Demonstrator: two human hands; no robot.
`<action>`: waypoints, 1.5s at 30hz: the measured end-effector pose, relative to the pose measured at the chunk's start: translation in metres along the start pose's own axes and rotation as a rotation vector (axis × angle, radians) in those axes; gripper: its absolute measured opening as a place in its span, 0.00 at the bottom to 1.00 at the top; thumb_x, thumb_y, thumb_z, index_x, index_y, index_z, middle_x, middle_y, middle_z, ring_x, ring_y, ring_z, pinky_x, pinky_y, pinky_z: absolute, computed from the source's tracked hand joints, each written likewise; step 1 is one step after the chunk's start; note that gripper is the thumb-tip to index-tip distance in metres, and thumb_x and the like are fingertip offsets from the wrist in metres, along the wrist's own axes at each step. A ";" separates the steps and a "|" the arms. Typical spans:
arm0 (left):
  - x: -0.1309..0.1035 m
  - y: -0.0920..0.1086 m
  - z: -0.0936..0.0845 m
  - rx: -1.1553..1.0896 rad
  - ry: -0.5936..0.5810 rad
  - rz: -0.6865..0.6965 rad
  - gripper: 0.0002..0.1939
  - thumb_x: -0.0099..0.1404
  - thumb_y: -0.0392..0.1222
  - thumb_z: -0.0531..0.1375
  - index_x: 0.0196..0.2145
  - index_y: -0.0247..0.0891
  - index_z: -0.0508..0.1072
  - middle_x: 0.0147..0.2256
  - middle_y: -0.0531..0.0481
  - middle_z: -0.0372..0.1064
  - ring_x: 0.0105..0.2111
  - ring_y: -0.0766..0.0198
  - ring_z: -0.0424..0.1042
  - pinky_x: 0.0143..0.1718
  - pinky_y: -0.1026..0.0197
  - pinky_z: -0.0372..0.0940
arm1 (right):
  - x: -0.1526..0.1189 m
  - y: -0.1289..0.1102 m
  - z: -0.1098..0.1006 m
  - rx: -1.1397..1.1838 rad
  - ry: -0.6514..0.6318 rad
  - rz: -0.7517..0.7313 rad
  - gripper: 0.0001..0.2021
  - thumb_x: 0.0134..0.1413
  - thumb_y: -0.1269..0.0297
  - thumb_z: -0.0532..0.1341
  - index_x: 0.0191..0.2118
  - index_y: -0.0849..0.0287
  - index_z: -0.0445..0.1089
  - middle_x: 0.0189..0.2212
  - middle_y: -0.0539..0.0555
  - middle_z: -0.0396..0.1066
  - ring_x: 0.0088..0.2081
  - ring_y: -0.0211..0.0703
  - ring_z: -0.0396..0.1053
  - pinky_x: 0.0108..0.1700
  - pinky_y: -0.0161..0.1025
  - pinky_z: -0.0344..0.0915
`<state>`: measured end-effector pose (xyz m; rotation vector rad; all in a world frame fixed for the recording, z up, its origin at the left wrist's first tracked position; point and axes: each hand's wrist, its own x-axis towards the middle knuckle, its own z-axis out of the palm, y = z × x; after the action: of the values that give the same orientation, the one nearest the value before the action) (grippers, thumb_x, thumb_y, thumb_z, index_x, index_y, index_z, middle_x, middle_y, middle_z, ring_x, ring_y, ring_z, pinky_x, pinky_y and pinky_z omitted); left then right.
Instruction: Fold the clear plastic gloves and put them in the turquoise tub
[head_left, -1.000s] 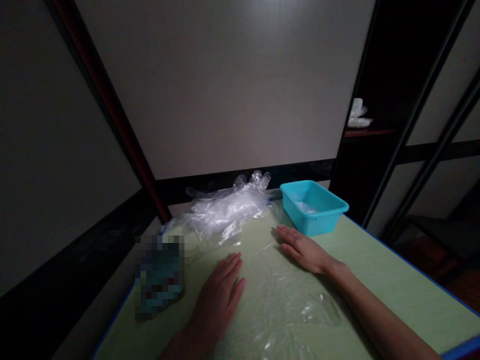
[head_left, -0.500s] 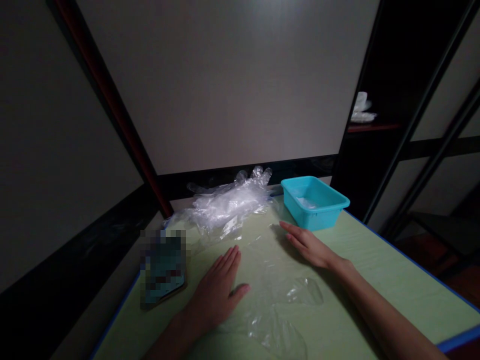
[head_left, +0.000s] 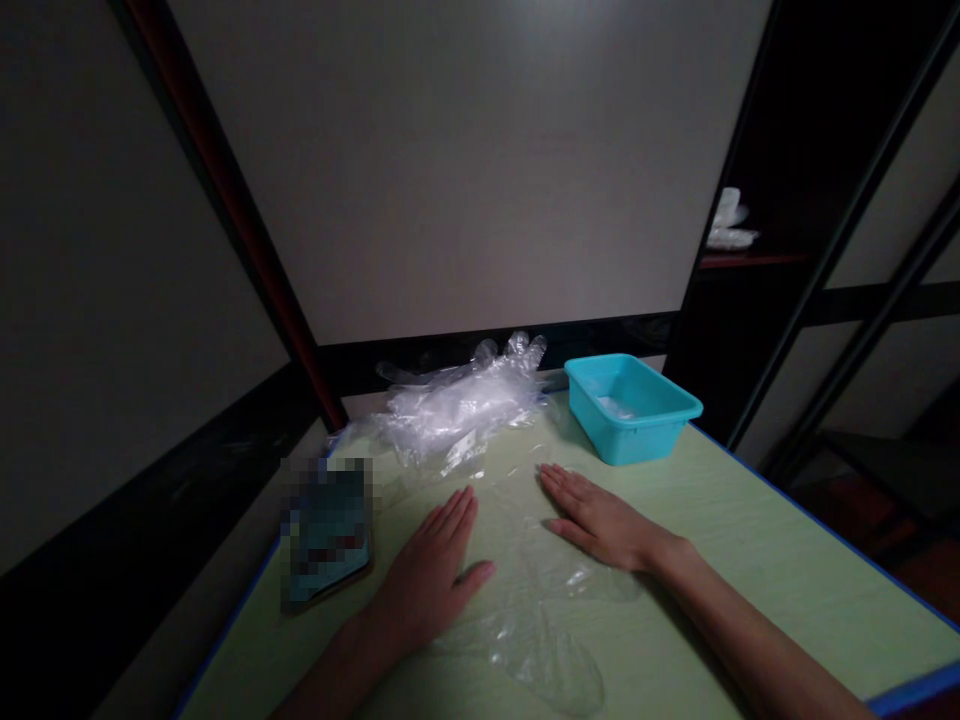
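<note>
Clear, thin plastic gloves (head_left: 547,655) lie spread on the pale green table (head_left: 757,560) between and below my hands. My left hand (head_left: 431,575) rests flat at their left side, thumb out and fingers extended, holding nothing. On the right, my right hand (head_left: 600,515) lies flat with its fingers stretched out, over the upper right part of the clear plastic. Exact glove outlines are hard to make out. Behind my hands is a crumpled heap of clear plastic gloves (head_left: 461,405).
A turquoise basket (head_left: 637,440) with something whitish inside stands at the back right. At the left edge lies a pixelated, phone-like object (head_left: 330,540). A pale panel (head_left: 480,180) rises behind the table. White items (head_left: 731,225) sit on a dark shelf at the right.
My right hand has moved left and down from near the basket onto the clear plastic. My left hand has barely moved. The lower glove part has spread slightly.
</note>
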<state>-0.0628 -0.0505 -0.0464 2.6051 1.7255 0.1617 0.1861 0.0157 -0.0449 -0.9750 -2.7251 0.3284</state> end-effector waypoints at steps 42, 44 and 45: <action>0.065 0.089 -0.020 -0.042 0.041 0.143 0.29 0.65 0.46 0.42 0.56 0.21 0.48 0.58 0.34 0.41 0.58 0.56 0.42 0.57 0.56 0.43 | -0.015 0.025 -0.002 -0.094 0.032 0.033 0.27 0.60 0.57 0.39 0.60 0.70 0.42 0.60 0.62 0.39 0.60 0.45 0.37 0.59 0.47 0.41; 0.074 0.100 -0.010 -0.037 0.042 0.128 0.28 0.65 0.44 0.39 0.56 0.20 0.49 0.58 0.34 0.43 0.58 0.55 0.42 0.57 0.56 0.42 | -0.015 0.028 0.001 -0.118 0.010 0.022 0.27 0.59 0.57 0.40 0.60 0.70 0.42 0.59 0.62 0.40 0.60 0.45 0.37 0.59 0.47 0.41; 0.078 0.103 -0.005 -0.038 0.044 0.112 0.27 0.65 0.44 0.39 0.56 0.20 0.49 0.58 0.34 0.43 0.58 0.55 0.42 0.57 0.56 0.42 | -0.016 0.029 0.002 -0.132 0.002 0.016 0.27 0.59 0.57 0.41 0.60 0.70 0.43 0.59 0.62 0.40 0.60 0.45 0.37 0.59 0.48 0.41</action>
<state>0.0612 -0.0196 -0.0288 2.6911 1.5732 0.2524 0.2148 0.0274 -0.0576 -1.0297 -2.7677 0.1520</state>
